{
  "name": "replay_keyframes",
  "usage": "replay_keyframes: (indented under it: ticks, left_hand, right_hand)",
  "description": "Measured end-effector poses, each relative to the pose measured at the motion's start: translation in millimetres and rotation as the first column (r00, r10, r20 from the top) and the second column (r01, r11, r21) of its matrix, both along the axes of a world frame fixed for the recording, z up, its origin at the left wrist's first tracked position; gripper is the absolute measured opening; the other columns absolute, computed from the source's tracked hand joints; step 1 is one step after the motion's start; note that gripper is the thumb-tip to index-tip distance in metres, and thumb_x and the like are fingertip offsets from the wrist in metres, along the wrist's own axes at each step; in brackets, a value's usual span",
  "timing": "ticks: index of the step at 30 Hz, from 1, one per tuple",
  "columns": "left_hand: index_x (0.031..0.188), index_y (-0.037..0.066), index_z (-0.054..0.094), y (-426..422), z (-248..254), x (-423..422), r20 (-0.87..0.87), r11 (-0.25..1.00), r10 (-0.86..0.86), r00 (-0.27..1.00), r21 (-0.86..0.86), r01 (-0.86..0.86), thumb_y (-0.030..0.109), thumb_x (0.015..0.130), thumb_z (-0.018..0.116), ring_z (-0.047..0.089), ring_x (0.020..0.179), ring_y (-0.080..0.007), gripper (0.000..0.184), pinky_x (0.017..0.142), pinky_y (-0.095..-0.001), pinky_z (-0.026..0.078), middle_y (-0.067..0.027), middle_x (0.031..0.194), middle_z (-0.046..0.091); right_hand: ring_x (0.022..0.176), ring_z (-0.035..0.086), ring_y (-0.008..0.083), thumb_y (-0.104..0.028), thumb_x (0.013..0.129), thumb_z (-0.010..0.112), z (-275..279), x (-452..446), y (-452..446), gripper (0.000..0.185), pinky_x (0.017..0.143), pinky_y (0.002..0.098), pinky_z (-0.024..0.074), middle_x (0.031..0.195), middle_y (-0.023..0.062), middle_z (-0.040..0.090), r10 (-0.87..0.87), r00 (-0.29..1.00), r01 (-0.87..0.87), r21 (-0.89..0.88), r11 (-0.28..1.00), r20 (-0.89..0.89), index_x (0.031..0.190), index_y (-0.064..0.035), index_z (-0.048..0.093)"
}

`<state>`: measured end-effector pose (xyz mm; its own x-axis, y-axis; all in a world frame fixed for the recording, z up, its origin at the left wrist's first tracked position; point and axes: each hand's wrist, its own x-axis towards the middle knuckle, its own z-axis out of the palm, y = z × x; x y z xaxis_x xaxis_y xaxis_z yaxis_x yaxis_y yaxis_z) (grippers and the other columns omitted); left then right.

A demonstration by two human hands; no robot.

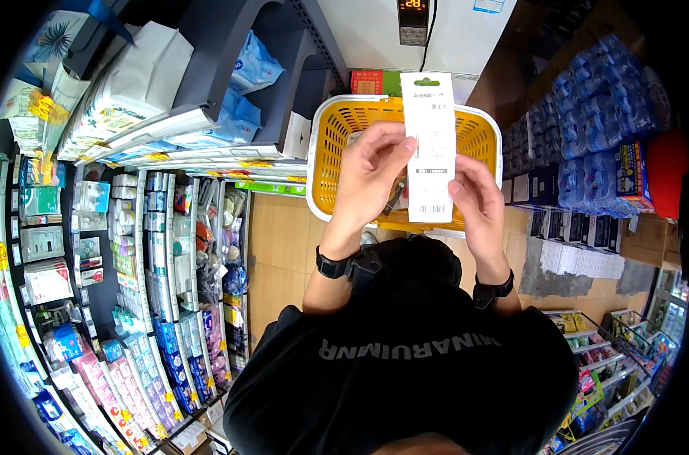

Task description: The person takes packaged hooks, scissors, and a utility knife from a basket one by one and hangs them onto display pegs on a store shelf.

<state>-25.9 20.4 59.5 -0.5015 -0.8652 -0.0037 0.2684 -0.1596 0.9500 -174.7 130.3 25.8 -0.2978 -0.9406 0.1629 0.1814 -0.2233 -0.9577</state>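
Note:
Upright between my hands is a long white card package [431, 152] with a green-edged hang hole at the top. Its small print seems to read "utility knife" in Chinese, and a barcode lies near the bottom edge. My left hand [371, 174] pinches its left edge, thumb on the face. Fingers of my right hand [477, 201] are curled round the lower right edge. Beneath the package stands a yellow shopping basket [325, 163] with a white rim. A dark narrow item [394, 199] lies in the basket, partly covered by my left hand and the package.
Shelves [162, 250] of packaged goods line the left side, with blue packs [242, 114] on the nearer unit. At the right are stacked packs of bottles [599, 121] and a snack rack [602, 364]. Behind the basket rises a white panel with a display [413, 21].

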Motion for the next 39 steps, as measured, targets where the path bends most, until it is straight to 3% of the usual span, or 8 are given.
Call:
replay_keyframes:
  ticks: [14,20,22,25,28,32,36,39]
  left_hand:
    - [0.111,-0.001,0.059,-0.9,1.6,5.5,0.010,1.000,0.003,1.000,-0.015,-0.003,0.006,0.098,0.061,0.064,0.089,-0.0095,0.015,0.075,-0.0234,0.054,-0.0066,0.098,0.068]
    - [0.112,-0.001,0.057,-1.5,0.3,3.4,-0.033,0.999,0.020,0.999,0.028,-0.019,0.006,0.099,0.059,0.064,0.090,-0.0098,0.015,0.072,-0.0245,0.055,-0.0075,0.101,0.067]
    - [0.112,0.000,0.056,-1.8,-2.9,3.6,-0.030,0.999,0.005,1.000,0.034,-0.004,0.006,0.099,0.058,0.064,0.090,-0.0102,0.014,0.073,-0.0249,0.056,-0.0076,0.101,0.067]
    - [0.113,-0.001,0.056,-0.6,1.5,5.6,-0.003,0.996,-0.037,0.999,0.081,0.037,0.007,0.099,0.059,0.065,0.091,-0.0109,0.016,0.074,-0.0253,0.056,-0.0085,0.102,0.068]
    - [0.119,-0.002,0.056,0.5,-3.5,0.4,-0.012,0.998,-0.040,0.999,0.057,0.040,0.006,0.099,0.060,0.065,0.091,-0.0115,0.023,0.074,-0.0246,0.055,-0.0105,0.105,0.069]
    - [0.136,-0.005,0.050,1.2,-7.3,-3.3,-0.012,0.999,-0.018,1.000,-0.030,0.018,0.006,0.097,0.061,0.065,0.094,-0.0123,0.041,0.078,-0.0245,0.054,-0.0142,0.114,0.069]
    - [0.144,-0.005,0.042,1.4,-9.7,-2.0,0.006,0.998,-0.052,0.999,-0.038,0.052,0.004,0.096,0.063,0.064,0.104,-0.0149,0.053,0.088,-0.0280,0.053,-0.0156,0.121,0.066]
    - [0.147,-0.004,0.038,6.1,-8.4,-5.2,0.051,0.989,-0.100,0.994,-0.104,0.105,0.013,0.100,0.059,0.062,0.114,-0.0184,0.055,0.096,-0.0327,0.051,-0.0162,0.131,0.061]
  right_hand:
    - [0.112,0.060,0.0149,0.001,0.098,0.055,-3.9,5.9,-3.5,0.041,0.097,0.0278,0.0477,0.123,0.0113,0.062,0.022,0.998,-0.023,0.012,1.000,0.061,0.138,0.0032,0.049]
    - [0.119,0.058,0.0212,-0.021,0.104,0.048,-10.1,5.5,-4.7,0.044,0.104,0.0340,0.0452,0.131,0.0160,0.059,0.099,0.988,-0.126,0.237,0.963,0.122,0.141,0.0042,0.046]
    - [0.116,0.062,0.0268,-0.030,0.107,0.034,-7.0,11.6,-7.2,0.050,0.101,0.0400,0.0490,0.132,0.0185,0.058,0.076,0.889,-0.206,0.246,0.947,0.452,0.140,0.0044,0.045]
    - [0.114,0.063,0.0287,-0.031,0.106,0.029,0.3,8.9,-9.0,0.051,0.100,0.0423,0.0498,0.130,0.0209,0.059,0.251,0.773,-0.401,0.141,0.905,0.583,0.139,0.0049,0.046]
    - [0.111,0.064,0.0281,-0.028,0.107,0.027,-2.9,4.4,-7.3,0.052,0.104,0.0400,0.0470,0.127,0.0224,0.060,0.288,0.756,-0.446,0.141,0.884,0.588,0.138,0.0089,0.044]
    - [0.108,0.064,0.0265,-0.027,0.106,0.029,-13.4,-1.3,-5.5,0.049,0.102,0.0390,0.0481,0.124,0.0210,0.062,0.302,0.762,-0.443,0.121,0.888,0.573,0.137,0.0078,0.046]
    - [0.102,0.062,0.0205,-0.023,0.105,0.041,-12.5,-3.9,-3.5,0.041,0.096,0.0347,0.0489,0.116,0.0142,0.063,0.262,0.786,-0.391,0.123,0.912,0.560,0.133,0.0053,0.050]
    - [0.100,0.060,0.0155,-0.021,0.102,0.053,-9.6,-12.8,-0.6,0.036,0.092,0.0294,0.0472,0.111,0.0092,0.062,0.261,0.786,-0.405,0.146,0.903,0.561,0.129,0.0027,0.052]
